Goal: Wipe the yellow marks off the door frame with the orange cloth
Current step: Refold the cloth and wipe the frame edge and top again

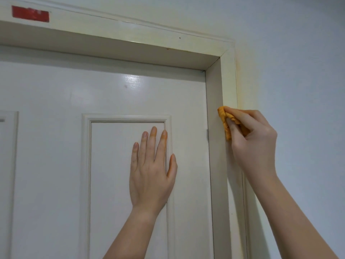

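Note:
My right hand point(252, 139) grips a bunched orange cloth point(225, 122) and presses it against the cream door frame point(228, 81) on its right upright. Faint yellow marks point(238, 71) run along the frame's outer edge and the wall beside it, above the cloth. A small orange spot point(167, 48) sits on the underside edge of the top frame piece. My left hand point(151, 169) lies flat with fingers spread on the white door point(56, 146), holding nothing; its fingertips are tinted orange.
A red patch point(30, 14) is stuck on the top frame at the far left. A pale blue-grey wall point(302, 71) fills the right side. The door has raised panel mouldings point(127, 117). A small metal fitting point(207, 134) sits at the door's edge.

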`<action>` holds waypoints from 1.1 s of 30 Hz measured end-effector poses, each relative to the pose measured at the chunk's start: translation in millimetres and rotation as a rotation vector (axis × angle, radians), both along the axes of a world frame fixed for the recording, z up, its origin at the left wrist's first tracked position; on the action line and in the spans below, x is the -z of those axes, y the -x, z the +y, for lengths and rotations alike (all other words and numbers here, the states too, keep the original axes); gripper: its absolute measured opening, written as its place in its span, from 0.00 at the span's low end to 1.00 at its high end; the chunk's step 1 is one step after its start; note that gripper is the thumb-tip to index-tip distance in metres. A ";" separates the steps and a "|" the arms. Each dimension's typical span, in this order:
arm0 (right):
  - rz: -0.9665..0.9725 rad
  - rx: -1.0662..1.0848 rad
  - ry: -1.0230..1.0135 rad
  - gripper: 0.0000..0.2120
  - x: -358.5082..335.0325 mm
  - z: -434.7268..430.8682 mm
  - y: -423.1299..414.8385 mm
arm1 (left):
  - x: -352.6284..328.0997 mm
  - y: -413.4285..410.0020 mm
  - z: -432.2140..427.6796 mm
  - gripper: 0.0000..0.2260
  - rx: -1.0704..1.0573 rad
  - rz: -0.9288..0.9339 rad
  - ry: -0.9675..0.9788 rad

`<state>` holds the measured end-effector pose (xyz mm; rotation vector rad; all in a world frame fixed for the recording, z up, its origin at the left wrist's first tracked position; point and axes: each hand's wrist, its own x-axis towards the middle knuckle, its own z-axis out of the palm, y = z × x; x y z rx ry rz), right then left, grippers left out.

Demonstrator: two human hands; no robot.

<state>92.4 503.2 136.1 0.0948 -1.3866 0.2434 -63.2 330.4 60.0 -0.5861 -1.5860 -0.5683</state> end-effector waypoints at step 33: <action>-0.072 -0.002 0.018 0.15 71.7 1.7 -4.3 | 25.4 -3.5 12.9 0.28 -0.010 -0.017 -0.059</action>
